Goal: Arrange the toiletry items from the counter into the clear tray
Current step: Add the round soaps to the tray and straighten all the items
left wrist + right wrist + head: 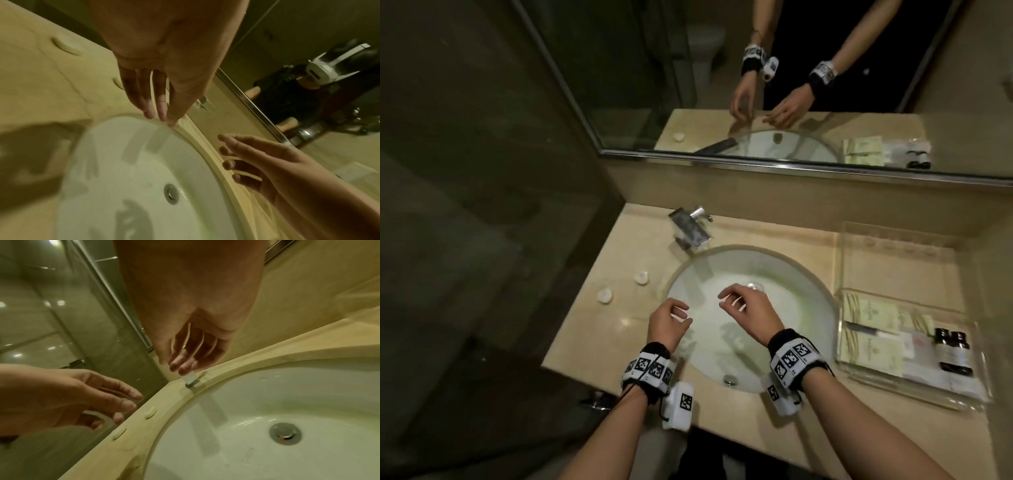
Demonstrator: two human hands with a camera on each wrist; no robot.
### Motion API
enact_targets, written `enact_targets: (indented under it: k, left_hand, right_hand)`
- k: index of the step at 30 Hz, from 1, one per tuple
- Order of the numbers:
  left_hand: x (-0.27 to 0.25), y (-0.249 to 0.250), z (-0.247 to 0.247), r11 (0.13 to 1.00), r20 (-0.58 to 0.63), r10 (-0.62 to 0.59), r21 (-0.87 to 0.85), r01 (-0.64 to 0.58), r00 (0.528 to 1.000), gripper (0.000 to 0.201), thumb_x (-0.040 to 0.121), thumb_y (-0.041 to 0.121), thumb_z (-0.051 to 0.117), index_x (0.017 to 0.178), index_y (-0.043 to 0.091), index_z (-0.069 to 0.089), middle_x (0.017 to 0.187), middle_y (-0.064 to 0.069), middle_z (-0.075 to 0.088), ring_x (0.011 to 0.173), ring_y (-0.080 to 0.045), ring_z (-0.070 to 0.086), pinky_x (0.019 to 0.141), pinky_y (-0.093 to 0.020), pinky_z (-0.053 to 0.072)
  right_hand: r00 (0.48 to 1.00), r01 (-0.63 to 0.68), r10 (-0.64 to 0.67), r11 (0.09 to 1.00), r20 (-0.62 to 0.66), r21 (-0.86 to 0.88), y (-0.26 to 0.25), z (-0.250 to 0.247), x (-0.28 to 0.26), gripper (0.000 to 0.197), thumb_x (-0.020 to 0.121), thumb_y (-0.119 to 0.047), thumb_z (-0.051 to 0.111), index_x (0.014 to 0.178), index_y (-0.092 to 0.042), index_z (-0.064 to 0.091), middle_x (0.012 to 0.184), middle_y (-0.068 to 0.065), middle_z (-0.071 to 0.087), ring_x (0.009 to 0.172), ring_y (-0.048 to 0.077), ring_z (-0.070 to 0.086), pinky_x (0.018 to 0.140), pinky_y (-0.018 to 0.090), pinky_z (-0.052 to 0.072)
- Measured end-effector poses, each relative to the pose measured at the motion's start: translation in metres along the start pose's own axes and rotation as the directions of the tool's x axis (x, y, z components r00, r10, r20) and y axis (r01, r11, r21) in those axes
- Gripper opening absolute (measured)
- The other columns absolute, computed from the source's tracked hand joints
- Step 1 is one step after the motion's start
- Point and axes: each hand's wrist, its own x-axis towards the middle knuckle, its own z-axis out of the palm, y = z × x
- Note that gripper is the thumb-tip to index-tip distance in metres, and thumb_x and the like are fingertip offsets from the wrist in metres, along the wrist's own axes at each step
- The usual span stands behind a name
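Note:
Both hands hover over the white sink basin (726,329) and hold nothing. My left hand (681,313) is over the basin's left side, fingers loosely curled; in the left wrist view its fingers (158,107) hang straight. My right hand (726,299) is just to its right, also loosely curled. Two small white round toiletry items (642,277) (605,295) lie on the beige counter left of the basin, apart from both hands. The clear tray (914,399) stands at the right and holds pale green packets (873,315) and small dark-capped bottles (952,349).
A chrome faucet (690,228) stands behind the basin, with the mirror (791,85) above it. Another clear tray section (893,246) with nothing visible in it lies behind the filled one. A glass shower wall (482,171) borders the counter's left edge. The drain (285,432) is in the basin.

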Motion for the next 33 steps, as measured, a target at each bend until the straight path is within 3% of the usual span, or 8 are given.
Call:
enact_targets:
  k: [2,7,10,14,21,26,30,33]
  left_hand:
    - [0.008,-0.017,-0.019,0.998,-0.034,-0.055,-0.017,0.055,0.998,0.021,0.074,0.0,0.071,0.088,0.015,0.064,0.073,-0.002,0.062,0.059,-0.015,0.053,0.063,-0.025,0.048]
    - [0.035,-0.063,-0.068,0.982,-0.108,-0.18,-0.074,0.173,0.978,0.017,0.075,0.003,0.065,0.087,0.016,0.065,0.076,-0.003,0.066,0.063,-0.016,0.057,0.065,-0.023,0.046]
    - [0.059,-0.099,-0.097,0.967,-0.11,-0.24,-0.11,0.228,0.965,0.024,0.07,0.004,0.073,0.087,0.019,0.062,0.077,-0.003,0.066,0.076,-0.024,0.065,0.076,-0.03,0.054]
    - [0.087,-0.133,-0.127,0.958,-0.157,-0.282,-0.101,0.268,0.947,0.037,0.069,0.006,0.079,0.095,0.018,0.055,0.091,-0.008,0.062,0.084,-0.023,0.062,0.084,-0.033,0.052]
    - [0.121,-0.15,-0.143,0.98,-0.188,-0.198,-0.07,0.188,0.962,0.057,0.067,0.007,0.083,0.117,0.016,0.057,0.109,0.0,0.045,0.093,-0.02,0.056,0.088,-0.031,0.051]
    - [0.135,-0.155,-0.139,0.995,-0.149,-0.102,-0.004,0.103,0.984,0.045,0.066,0.007,0.082,0.106,0.019,0.064,0.104,0.005,0.042,0.099,-0.021,0.057,0.093,-0.038,0.051]
    - [0.14,-0.154,-0.135,0.996,-0.146,-0.085,0.004,0.086,0.986,0.04,0.067,0.003,0.08,0.1,0.018,0.064,0.105,0.003,0.046,0.098,-0.024,0.058,0.092,-0.041,0.051]
    - [0.138,-0.141,-0.134,0.997,-0.121,-0.081,-0.014,0.08,0.989,0.037,0.071,0.004,0.078,0.102,0.017,0.063,0.109,0.0,0.047,0.094,-0.027,0.061,0.089,-0.034,0.052]
  right_hand:
    - [0.998,0.02,-0.018,0.999,0.066,-0.029,-0.011,0.024,0.012,0.01,0.089,-0.023,0.067,0.099,-0.023,0.068,0.083,-0.006,0.068,0.071,0.01,0.06,0.071,0.021,0.05]
    - [0.99,0.033,-0.021,0.996,0.138,-0.083,-0.037,0.081,0.052,0.01,0.09,-0.022,0.066,0.1,-0.021,0.068,0.085,-0.005,0.068,0.07,0.009,0.059,0.071,0.02,0.05]
    - [0.99,0.023,-0.008,0.994,0.14,-0.105,-0.049,0.116,0.082,0.012,0.089,-0.021,0.066,0.1,-0.019,0.067,0.087,-0.004,0.067,0.072,0.009,0.059,0.073,0.024,0.052]
    - [0.995,-0.009,0.026,0.986,0.1,-0.165,-0.055,0.159,0.121,0.026,0.084,-0.019,0.073,0.108,-0.016,0.065,0.101,-0.001,0.062,0.075,0.008,0.057,0.074,0.018,0.048]
    - [0.992,-0.072,0.098,0.954,0.077,-0.29,-0.056,0.203,0.169,0.061,0.073,-0.012,0.082,0.129,-0.018,0.057,0.132,0.004,0.048,0.115,0.023,0.053,0.105,0.034,0.042]
    - [0.986,-0.122,0.156,0.91,0.054,-0.396,-0.049,0.213,0.18,0.05,0.075,-0.015,0.081,0.12,-0.019,0.062,0.127,0.002,0.052,0.112,0.026,0.053,0.103,0.038,0.043]
    - [0.982,-0.169,0.184,0.942,0.027,-0.291,-0.047,0.209,0.178,0.041,0.074,-0.015,0.082,0.11,-0.015,0.064,0.115,0.004,0.056,0.103,0.022,0.057,0.097,0.031,0.047]
    - [0.986,-0.163,0.164,0.973,-0.008,-0.166,-0.055,0.198,0.169,0.037,0.074,-0.021,0.082,0.107,-0.017,0.065,0.11,0.004,0.057,0.094,0.019,0.059,0.087,0.025,0.051]
